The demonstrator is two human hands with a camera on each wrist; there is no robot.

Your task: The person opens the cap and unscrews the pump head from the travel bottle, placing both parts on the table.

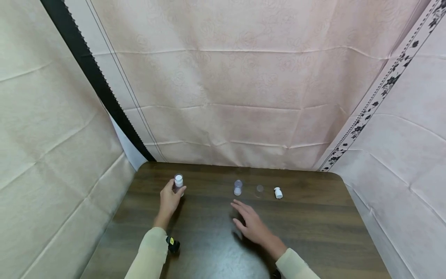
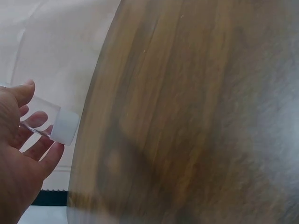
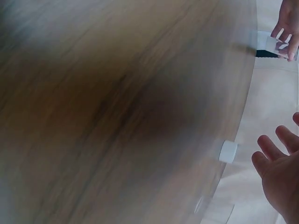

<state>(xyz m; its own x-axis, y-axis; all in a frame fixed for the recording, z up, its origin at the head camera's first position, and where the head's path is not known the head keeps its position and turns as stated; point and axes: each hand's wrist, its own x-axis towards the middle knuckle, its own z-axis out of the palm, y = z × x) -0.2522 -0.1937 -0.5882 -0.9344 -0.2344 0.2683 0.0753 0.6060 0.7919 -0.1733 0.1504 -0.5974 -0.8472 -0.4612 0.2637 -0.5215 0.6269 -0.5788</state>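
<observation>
My left hand (image 1: 169,201) holds a small clear bottle (image 1: 178,181) with a white section, thumb on one side and fingers on the other, near the table's far left. The left wrist view shows the clear wall and white end of this bottle (image 2: 65,126) between the fingers. My right hand (image 1: 253,226) hovers above the middle of the table with fingers spread, holding nothing. Just beyond its fingertips stands another small clear container (image 1: 237,187) with a white lower part. To the right of that are a clear cap-like piece (image 1: 259,188) and a white pump-like top (image 1: 278,193).
The dark wooden table (image 1: 195,240) has rounded far corners. Pale cloth (image 1: 223,85) hangs behind it and along both sides, with a black strip (image 1: 101,81) at the left. A dark band with a yellow mark (image 1: 172,243) sits on the left wrist.
</observation>
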